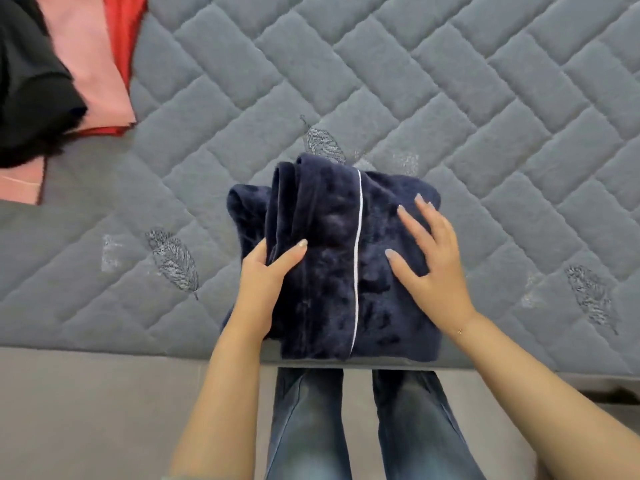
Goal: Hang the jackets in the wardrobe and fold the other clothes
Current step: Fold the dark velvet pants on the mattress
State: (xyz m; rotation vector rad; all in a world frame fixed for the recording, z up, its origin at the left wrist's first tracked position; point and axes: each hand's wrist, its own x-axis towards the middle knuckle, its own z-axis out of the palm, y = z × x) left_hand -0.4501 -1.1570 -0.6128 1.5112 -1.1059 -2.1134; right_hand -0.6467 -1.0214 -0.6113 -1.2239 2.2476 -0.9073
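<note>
Folded navy garment [332,258] lies lengthwise away; left hand [263,282] grips it, right hand [429,258] presses flat.

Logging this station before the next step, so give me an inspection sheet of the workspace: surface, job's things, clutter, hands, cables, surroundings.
Surface: grey quilted mattress with stitched leaf motifs.
Job's things: folded navy fleece garment with thin white piping, lying at the mattress's near edge.
Clutter: pile at the far left corner, a black garment on top of a pink garment and a red garment; whether they are folded cannot be told.
Hands: left hand grips the navy garment's left edge, thumb on top; right hand lies flat on its right side, fingers spread.
Cables: nothing seen.
Surroundings: grey floor below the mattress edge; the person's legs in blue jeans.
</note>
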